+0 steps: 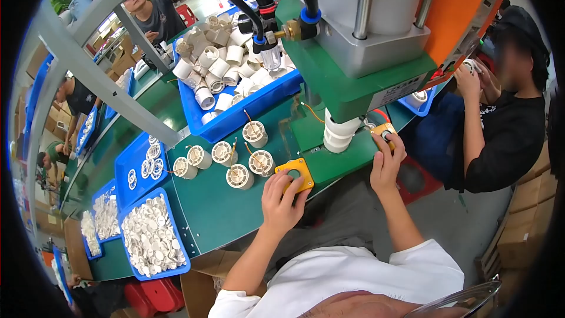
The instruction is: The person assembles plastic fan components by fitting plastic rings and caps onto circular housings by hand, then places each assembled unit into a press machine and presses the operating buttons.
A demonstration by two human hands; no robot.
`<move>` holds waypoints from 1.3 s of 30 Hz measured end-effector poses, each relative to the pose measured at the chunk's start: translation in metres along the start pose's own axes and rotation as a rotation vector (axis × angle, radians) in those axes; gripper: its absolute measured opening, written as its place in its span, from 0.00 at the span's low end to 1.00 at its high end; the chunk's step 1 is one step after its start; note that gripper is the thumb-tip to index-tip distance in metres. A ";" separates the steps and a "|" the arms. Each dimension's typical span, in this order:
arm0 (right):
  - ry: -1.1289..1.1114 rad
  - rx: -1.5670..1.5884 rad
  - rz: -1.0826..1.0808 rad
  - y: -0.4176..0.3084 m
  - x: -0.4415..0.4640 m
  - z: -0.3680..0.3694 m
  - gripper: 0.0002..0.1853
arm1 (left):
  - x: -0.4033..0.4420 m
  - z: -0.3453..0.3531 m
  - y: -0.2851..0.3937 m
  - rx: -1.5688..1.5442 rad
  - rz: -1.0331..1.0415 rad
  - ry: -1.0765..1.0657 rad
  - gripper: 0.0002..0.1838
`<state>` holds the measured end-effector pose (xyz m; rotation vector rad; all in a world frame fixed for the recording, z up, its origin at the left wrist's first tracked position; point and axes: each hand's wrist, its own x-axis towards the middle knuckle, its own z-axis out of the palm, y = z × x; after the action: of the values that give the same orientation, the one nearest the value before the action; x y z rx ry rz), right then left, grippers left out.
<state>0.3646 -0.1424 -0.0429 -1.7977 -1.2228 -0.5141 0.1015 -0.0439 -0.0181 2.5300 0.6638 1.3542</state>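
My left hand (281, 207) rests on a yellow button box (297, 172) with a dark round button, its fingers stretched over the near side. My right hand (385, 168) reaches up to a second yellow button box (384, 131), fingertips at its button and fingers extended. Neither hand grasps anything. Between them, a white plastic cylinder (338, 136) stands upright under the head of a green press (368, 79), and a thin orange wire (313, 113) shows beside it. Left of my left hand stand several white cylindrical parts (240, 176) with slotted tops and thin wires.
A blue bin (247, 116) piled with white cylinders sits behind the parts. Blue trays hold white rings (154, 152) and small white pieces (154, 235) at the left. A grey metal frame post (112, 76) crosses the left side. At the right, a co-worker (500, 106) holds a white part.
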 end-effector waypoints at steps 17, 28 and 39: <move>-0.220 0.603 0.235 -0.059 0.055 -0.006 0.29 | 0.060 0.024 0.059 -0.365 -0.362 -0.138 0.40; -0.074 0.960 0.284 -0.056 0.066 0.016 0.36 | 0.077 0.021 0.071 -0.477 -0.185 -0.046 0.38; 0.063 -0.106 0.305 0.118 0.126 -0.011 0.24 | -0.025 -0.068 -0.043 0.113 -0.529 0.194 0.35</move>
<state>0.5260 -0.0999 0.0038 -1.9983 -0.8716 -0.4623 0.0204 -0.0207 -0.0139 2.0846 1.3632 1.3904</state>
